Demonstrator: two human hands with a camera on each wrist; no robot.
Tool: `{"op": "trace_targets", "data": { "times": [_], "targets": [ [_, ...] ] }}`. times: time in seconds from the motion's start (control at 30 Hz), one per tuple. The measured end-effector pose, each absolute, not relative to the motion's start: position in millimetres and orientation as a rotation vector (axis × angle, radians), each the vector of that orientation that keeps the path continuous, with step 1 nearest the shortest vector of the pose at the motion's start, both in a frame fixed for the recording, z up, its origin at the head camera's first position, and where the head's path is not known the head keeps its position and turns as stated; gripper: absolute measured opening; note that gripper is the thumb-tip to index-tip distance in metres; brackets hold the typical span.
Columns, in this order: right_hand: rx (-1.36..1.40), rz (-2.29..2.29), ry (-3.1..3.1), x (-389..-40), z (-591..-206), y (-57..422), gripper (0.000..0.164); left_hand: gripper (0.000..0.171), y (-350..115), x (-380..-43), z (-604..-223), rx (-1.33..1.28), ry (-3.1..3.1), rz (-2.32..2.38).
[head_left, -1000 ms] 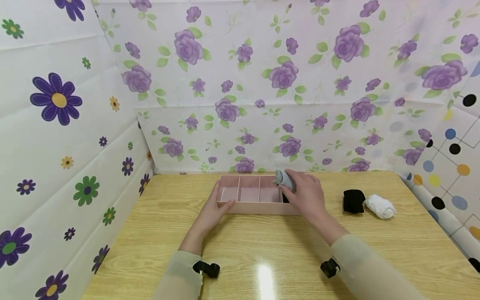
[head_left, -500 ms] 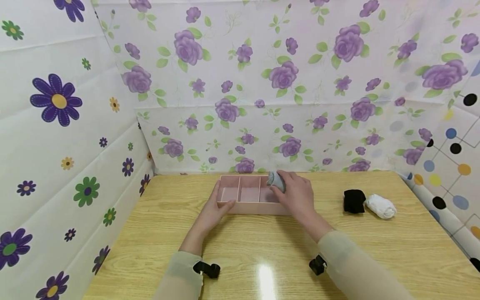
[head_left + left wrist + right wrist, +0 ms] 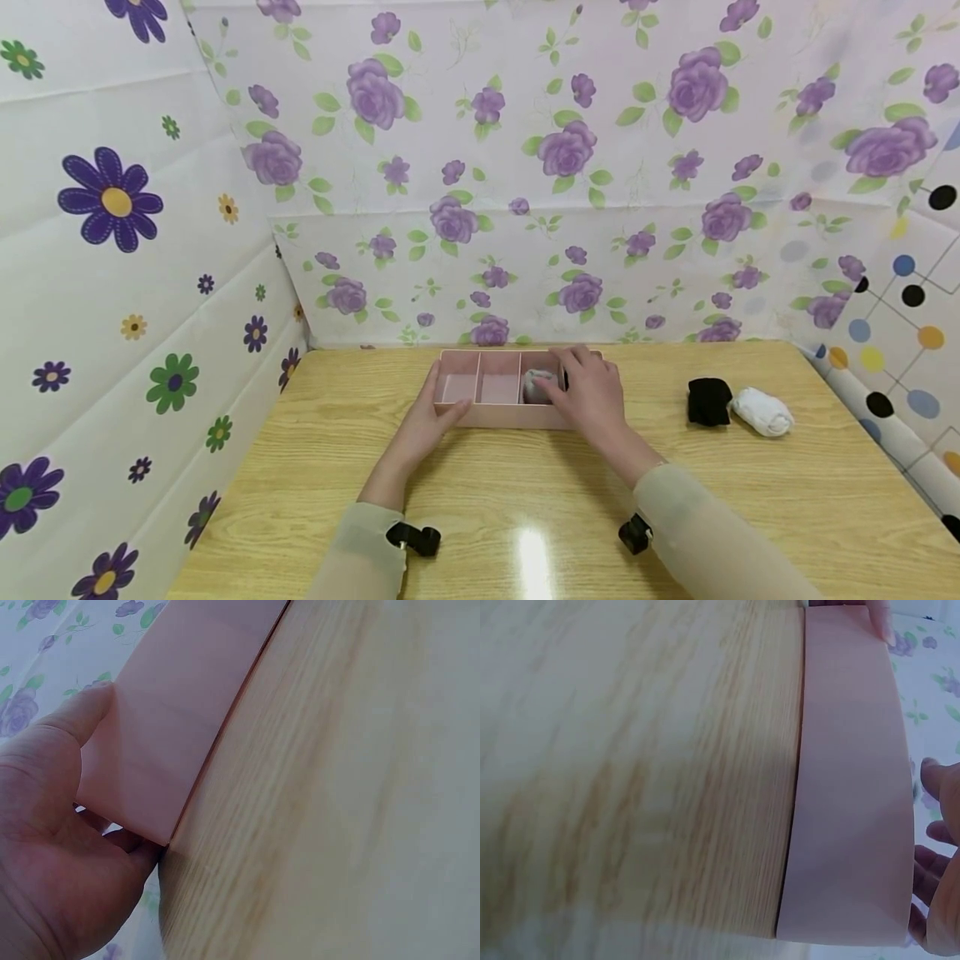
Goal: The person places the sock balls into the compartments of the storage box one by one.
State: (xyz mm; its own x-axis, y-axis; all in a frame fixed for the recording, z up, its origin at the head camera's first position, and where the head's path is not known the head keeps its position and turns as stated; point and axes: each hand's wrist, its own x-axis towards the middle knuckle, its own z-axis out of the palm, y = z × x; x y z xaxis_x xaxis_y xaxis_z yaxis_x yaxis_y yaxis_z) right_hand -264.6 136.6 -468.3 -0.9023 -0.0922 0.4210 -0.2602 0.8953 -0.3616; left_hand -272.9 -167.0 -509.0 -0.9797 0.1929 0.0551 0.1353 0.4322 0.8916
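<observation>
Your left hand grips the left end of the pink divided box, the thumb against the near wall and the fingers bent round the end. Your right hand is loosely open over the right part of the box, its thumb in front of the grey cloth roll and the fingers spread towards the far rim; it does not look to be holding anything, and whether the thumb touches the roll you cannot tell from here. The roll sits in the third compartment from the left. Just right of it, a dark thing shows in the last compartment, mostly hidden by your fingers.

Be careful with that thumb: if it drags on the cloth, it could tip the roll or loosen its fold. A knuckle catching the rim could jolt the box, and slackening your left hand would let it slide on the bench. Well to the right, the black bundle and white bundle lie close together, so a careless reach could knock one into the other.
</observation>
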Motion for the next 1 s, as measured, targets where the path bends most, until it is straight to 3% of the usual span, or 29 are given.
{"op": "trace_targets", "data": {
  "times": [0.47, 1.0],
  "targets": [
    [0.401, 0.617, -2.616, -260.4, -470.1, 140.7, 0.038, 0.108, -168.2, -274.9, -507.8, 0.289, 2.636, 1.586],
    [0.323, 0.59, -2.689, -260.9, -463.4, 140.3, 0.045, 0.108, -166.5, -274.3, -508.5, 0.282, 2.635, 1.573]
  ]
}}
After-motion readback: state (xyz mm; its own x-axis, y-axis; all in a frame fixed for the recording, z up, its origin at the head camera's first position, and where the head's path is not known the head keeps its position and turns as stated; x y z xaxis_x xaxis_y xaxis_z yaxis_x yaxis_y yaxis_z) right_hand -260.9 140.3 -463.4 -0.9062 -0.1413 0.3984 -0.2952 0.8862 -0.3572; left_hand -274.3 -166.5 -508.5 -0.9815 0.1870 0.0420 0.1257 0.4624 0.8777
